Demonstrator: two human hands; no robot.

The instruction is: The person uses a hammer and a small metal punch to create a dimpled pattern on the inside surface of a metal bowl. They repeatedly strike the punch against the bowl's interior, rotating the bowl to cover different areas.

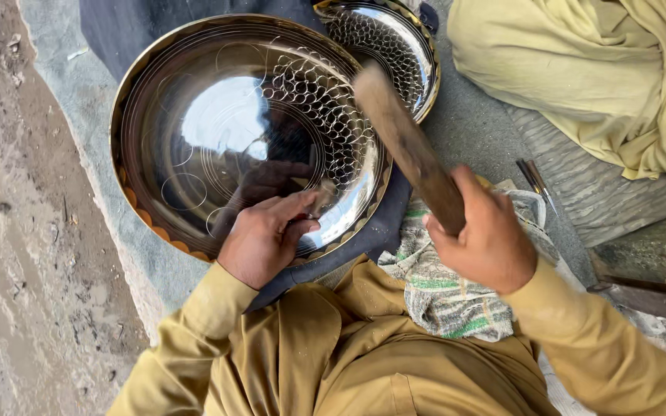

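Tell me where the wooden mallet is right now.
The mallet is right of centre in the head view, gripped by the right hand and raised over the right rim of the large engraved plate, above the striped cloth.

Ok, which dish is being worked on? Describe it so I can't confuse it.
Start at the dark mat on the ground. Two shiny engraved metal dishes lie there; it's the large dish under the left hand, not the smaller dish partly tucked behind it.
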